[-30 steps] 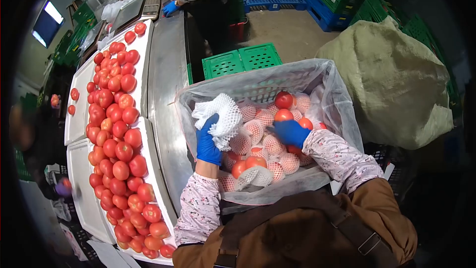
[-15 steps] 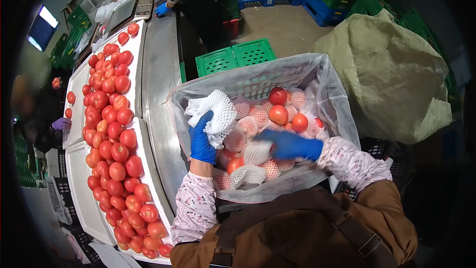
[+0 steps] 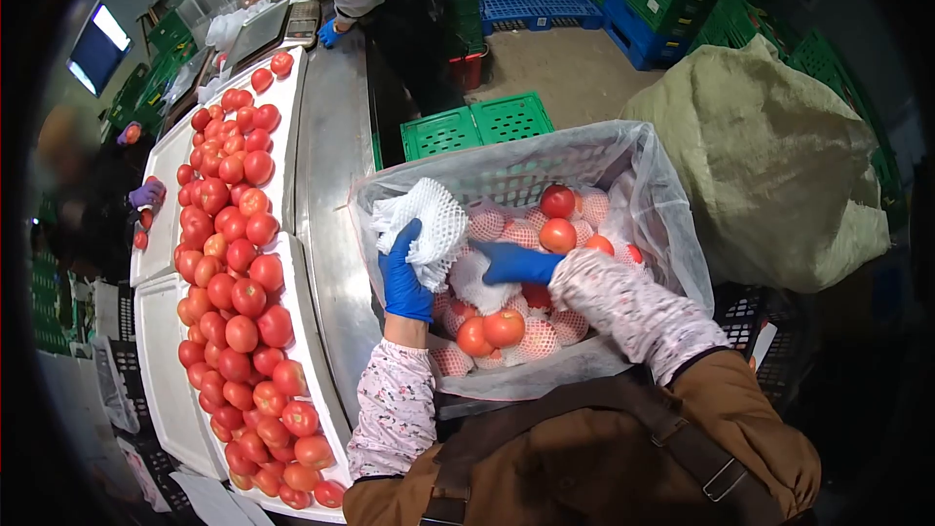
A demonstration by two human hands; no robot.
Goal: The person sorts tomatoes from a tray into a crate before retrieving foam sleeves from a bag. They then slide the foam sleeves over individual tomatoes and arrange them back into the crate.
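My left hand, in a blue glove, is closed around a bunch of white foam net sleeves over the left side of a lined crate. Close beside it, my gloved right hand grips a white foam net sleeve; what is inside that sleeve is hidden. Below both hands the crate holds many tomatoes in foam nets. Several lie bare among them, such as a tomato near the front and a darker tomato at the back.
Bare tomatoes cover a white foam tray on the left, beside a metal counter. A large pale green sack stands to the right. Green crates are behind. Two other people stand across the counter, one wearing a purple glove.
My right hand has moved left toward my left hand. The loose net at the crate's front has gone from there, and two bare tomatoes show. The view has shifted slightly.
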